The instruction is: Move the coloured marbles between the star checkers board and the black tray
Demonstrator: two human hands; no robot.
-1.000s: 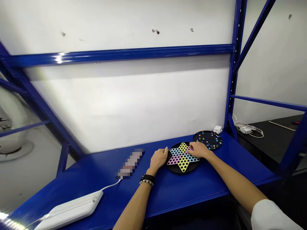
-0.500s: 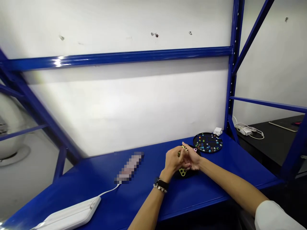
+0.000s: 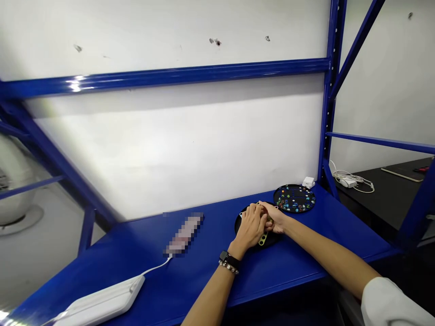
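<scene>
A black round Chinese checkers board point(image 3: 242, 216) with a star of coloured holes lies on the blue shelf, mostly hidden under my hands. Only a yellow point of the star shows below them. My left hand point(image 3: 250, 228) is curled over the board's middle, and my right hand point(image 3: 274, 218) reaches in from the right. Their fingers meet above the board. Whatever lies between the fingers is hidden. Just behind stands a round black tray point(image 3: 294, 198) holding several coloured marbles.
A small white adapter point(image 3: 308, 182) stands behind the tray. A pixelated object point(image 3: 183, 233) lies left of the board, and a white corded device point(image 3: 102, 301) sits at the near left. Blue steel uprights point(image 3: 329, 113) rise at the right, beside a dark bench with cables.
My hands have come together over the board, from either side of it, and now cover most of the star. The left hand has dropped lower since the last frame.
</scene>
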